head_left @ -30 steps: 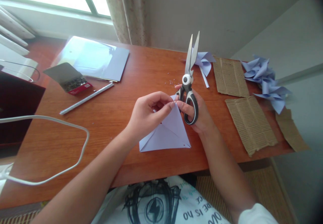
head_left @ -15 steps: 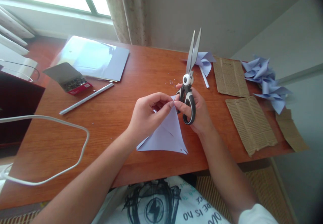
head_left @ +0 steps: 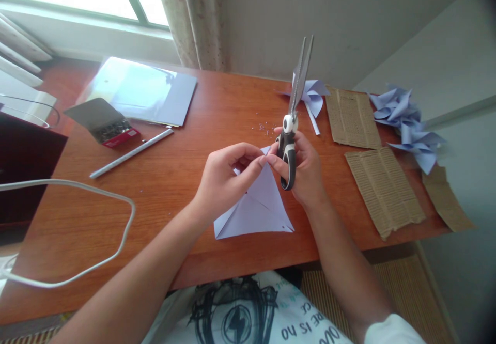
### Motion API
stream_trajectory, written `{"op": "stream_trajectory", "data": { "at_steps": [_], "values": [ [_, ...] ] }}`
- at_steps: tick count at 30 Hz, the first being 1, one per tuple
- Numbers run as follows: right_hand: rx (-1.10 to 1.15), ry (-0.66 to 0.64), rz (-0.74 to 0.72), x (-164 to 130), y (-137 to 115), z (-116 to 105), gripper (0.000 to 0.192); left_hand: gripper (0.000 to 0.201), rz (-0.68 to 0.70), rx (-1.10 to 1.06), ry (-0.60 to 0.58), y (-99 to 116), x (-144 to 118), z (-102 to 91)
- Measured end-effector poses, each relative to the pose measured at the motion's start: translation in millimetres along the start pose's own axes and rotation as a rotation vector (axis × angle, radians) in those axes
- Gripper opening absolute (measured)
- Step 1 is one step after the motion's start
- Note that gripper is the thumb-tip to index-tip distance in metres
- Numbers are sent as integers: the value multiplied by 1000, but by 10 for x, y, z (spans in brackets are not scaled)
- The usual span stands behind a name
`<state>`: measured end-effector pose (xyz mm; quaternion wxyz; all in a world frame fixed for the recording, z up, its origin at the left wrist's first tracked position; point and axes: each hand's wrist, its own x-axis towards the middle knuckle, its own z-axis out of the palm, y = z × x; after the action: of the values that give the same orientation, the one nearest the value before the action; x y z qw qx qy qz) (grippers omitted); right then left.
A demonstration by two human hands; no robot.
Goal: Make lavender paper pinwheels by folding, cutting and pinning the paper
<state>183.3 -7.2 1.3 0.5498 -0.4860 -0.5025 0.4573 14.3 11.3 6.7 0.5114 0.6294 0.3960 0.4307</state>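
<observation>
A: Hands, quick?
B: My left hand (head_left: 225, 178) pinches the top corner of the paper (head_left: 258, 207), thumb and forefinger closed on it. My right hand (head_left: 306, 171) meets it at that same corner with its fingertips, and it's also wrapped around the scissors (head_left: 291, 127) by the handles.

A: Scissors open?
B: Blades nearly together, pointing up and away from me (tips well above the tabletop (head_left: 186, 178)).

A: Where's the paper?
B: Pale lilac, folded into a triangle, lower edge resting near the front edge of the tabletop, top corner lifted between my hands.

A: What else is around?
B: Cardboard strips (head_left: 383, 189) to my right, with paper pinwheels (head_left: 406, 124) past them on the far right edge. One more pinwheel (head_left: 313, 96) behind the scissors. To my left, a white pen (head_left: 132, 153), a red box of pins (head_left: 112, 127) with its lid open, a stack of sheets (head_left: 143, 91) near the window, a white cable (head_left: 96, 199) looping across.
</observation>
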Motion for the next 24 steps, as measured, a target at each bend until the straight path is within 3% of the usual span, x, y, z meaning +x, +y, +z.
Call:
{"op": "stream_trajectory", "data": {
  "at_steps": [24],
  "values": [
    [3, -13, -10, -14, 15, -13, 46, 16, -8, -16, 7, -59, 20, -9]
  ]
}}
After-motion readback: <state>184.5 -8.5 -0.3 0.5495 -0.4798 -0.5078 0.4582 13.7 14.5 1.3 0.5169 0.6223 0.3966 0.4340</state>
